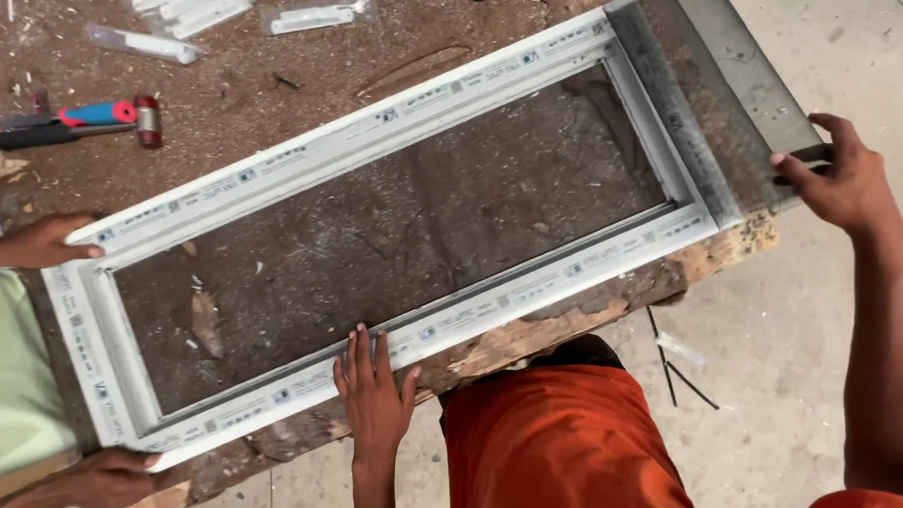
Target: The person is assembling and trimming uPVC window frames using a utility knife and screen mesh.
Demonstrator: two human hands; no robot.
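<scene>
— Window frame (391,231), white plastic, long and rectangular: where does it lie?

— Flat on the worn wooden surface (295,79), slanting from 8 o'clock up to 2 o'clock, its near long rail running along the surface's ragged front edge.

— And the left hand (374,392)?

— Palm down at about 6 o'clock, fingers (360,352) straight and slightly spread, tips pressed on the near rail. It clamps nothing.

— The right hand (841,175)?

— Out at 3 o'clock, past the frame's short end, fingers curled with the thumb pinched onto the end of a grey metal bar (735,64). That bar lies along the surface's right edge, just beside the frame's end rail, and runs up toward 1 o'clock.

— Anyone else there?

— Another person's hands at 9 o'clock: one hand (46,241) rests on the frame's far corner, the other hand (109,474) grips its near corner at 7 o'clock.

— What about room to move?

— The frame fills most of the surface. Behind it, at 11 o'clock, lie a hammer with a red and blue handle (87,119) and some bagged white fittings (193,13), well apart from the frame. Bare concrete floor (844,40) opens to the right and below.
</scene>
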